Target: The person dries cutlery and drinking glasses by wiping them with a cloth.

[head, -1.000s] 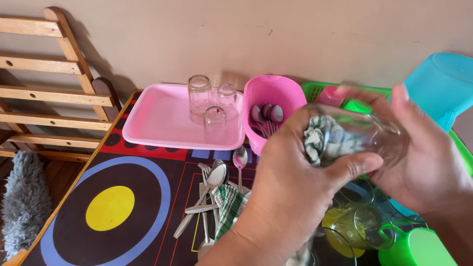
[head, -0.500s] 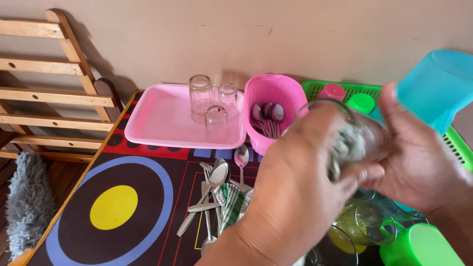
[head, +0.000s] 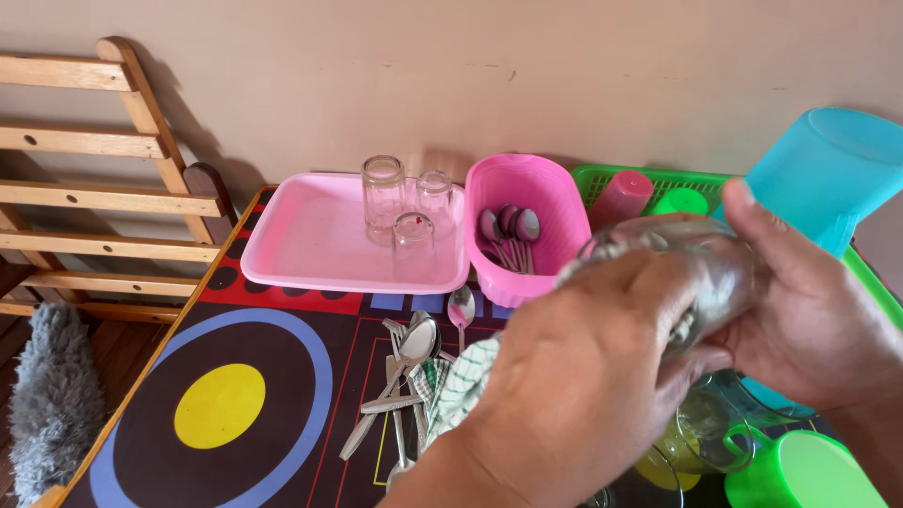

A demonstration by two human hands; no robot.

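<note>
My right hand (head: 814,315) grips a clear drinking glass (head: 724,268) held on its side above the table. My left hand (head: 574,376) pushes a green-and-white checked cloth (head: 466,386) into the glass's mouth; the cloth's tail hangs below my wrist. The glass is blurred by motion. Under my hands stand more clear glasses (head: 701,437) and a green plastic mug (head: 795,470).
A pink tray (head: 310,240) holds three upturned glasses (head: 384,193). A pink basket (head: 522,202) holds spoons. Loose cutlery (head: 400,376) lies on the patterned mat (head: 221,404). A green basket (head: 602,179) with cups and a blue jug (head: 823,169) stand at the right. Wooden frame at left.
My left hand has twisted and pushed the cloth deeper into the glass, which has turned and dropped slightly. The view has tilted down a little.
</note>
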